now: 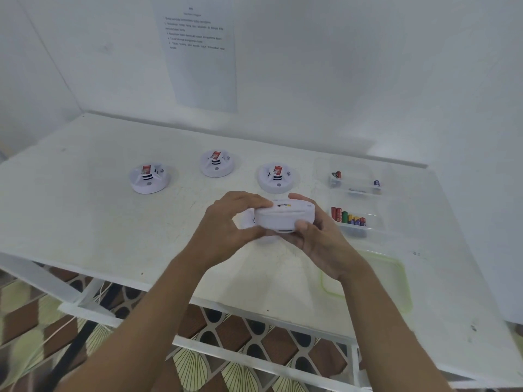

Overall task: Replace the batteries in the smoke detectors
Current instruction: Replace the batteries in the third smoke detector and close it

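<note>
Both hands hold a white smoke detector [285,217] just above the white table [85,222], near its middle. My left hand [226,222] grips its left side, fingers curled over the top. My right hand [317,236] cups it from the right and below, thumb on the front edge. A small opening with something yellow shows on its upper face. Three more white detectors stand in a row behind: one at the left [149,177], one in the middle [216,163], one at the right [278,176], each with a red label on top.
At the right stand two clear trays: the near one [365,227] holds several coloured batteries [348,217], the far one [353,182] a few batteries. A clear lid with a green rim [396,278] lies nearer. A printed sheet [201,52] hangs on the wall.
</note>
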Tool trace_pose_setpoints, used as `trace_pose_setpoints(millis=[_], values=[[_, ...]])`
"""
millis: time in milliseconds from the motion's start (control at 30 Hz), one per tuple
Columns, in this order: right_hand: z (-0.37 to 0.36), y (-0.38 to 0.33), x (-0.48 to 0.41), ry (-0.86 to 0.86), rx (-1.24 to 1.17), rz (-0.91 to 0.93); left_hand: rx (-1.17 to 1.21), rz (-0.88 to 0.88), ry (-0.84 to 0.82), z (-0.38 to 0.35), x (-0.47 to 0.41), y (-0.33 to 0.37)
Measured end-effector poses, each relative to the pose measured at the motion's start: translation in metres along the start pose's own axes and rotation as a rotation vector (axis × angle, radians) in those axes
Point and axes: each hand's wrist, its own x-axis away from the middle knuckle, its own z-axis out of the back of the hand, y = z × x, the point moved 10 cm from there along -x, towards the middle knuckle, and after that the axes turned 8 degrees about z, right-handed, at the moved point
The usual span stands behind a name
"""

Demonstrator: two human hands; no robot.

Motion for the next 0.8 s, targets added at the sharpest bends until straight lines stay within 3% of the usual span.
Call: trace_pose_setpoints(millis=[167, 333, 467, 633, 800], values=[[-0.003, -0.010, 0.000, 0.084, 0.431, 0.033, 0.187, 0.214, 0.047, 0.003, 0.000, -0.014], [-0.012, -0.022, 0.005, 0.154, 0.482, 0.132, 0.495, 0.287, 0.121, 0.010, 0.002, -0.020], [-0.024, -0.024, 0.003, 0.139, 0.573, 0.172, 0.500, 0.342, 0.223, 0.013, 0.006, -0.023], [-0.031, -0.023, 0.003, 0.132, 0.653, 0.176, 0.571, 0.408, 0.104, 0.001, 0.005, -0.026], [-0.028, -0.028, 0.002, 0.150, 0.654, 0.169, 0.467, 0.388, 0.001, -0.006, 0.007, -0.028]])
